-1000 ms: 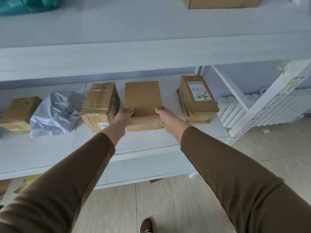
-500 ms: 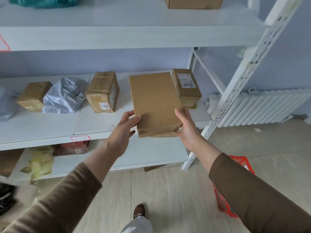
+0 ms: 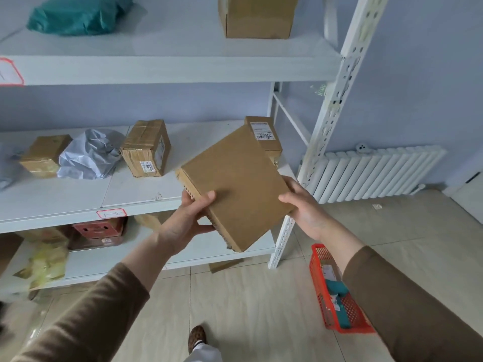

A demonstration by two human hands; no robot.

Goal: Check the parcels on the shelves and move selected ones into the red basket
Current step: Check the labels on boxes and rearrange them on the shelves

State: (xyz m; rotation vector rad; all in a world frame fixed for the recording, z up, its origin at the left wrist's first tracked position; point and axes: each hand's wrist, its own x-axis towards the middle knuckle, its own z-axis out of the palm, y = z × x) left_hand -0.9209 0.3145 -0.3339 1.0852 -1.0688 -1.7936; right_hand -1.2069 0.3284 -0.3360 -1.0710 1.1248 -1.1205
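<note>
Both of your hands are clamped on the flat cardboard parcel (image 3: 236,188), one at each side of its near end: your left hand (image 3: 187,220) has the thumb across the top face and the fingers tucked under the corrugated edge, while your right hand (image 3: 304,205) grips the opposite long edge with the thumb on top. You are holding it off the shelf and tilted, its plain face turned up toward you — a grip that looks made for checking it, since no label shows on this side and any marking would be on a face you cannot see from here. The parcel hangs in front of the middle shelf (image 3: 130,202), clear of the taped box (image 3: 146,150) to its left and partly covering the labelled box (image 3: 264,138) behind it.

The red basket (image 3: 339,320) sits on the floor below and to your right, just beside the shelf's upright post and partly hidden by your right sleeve — well apart from the parcel, with a few items already inside. If this one is selected, it would need to be lowered to your right to reach it.
</note>
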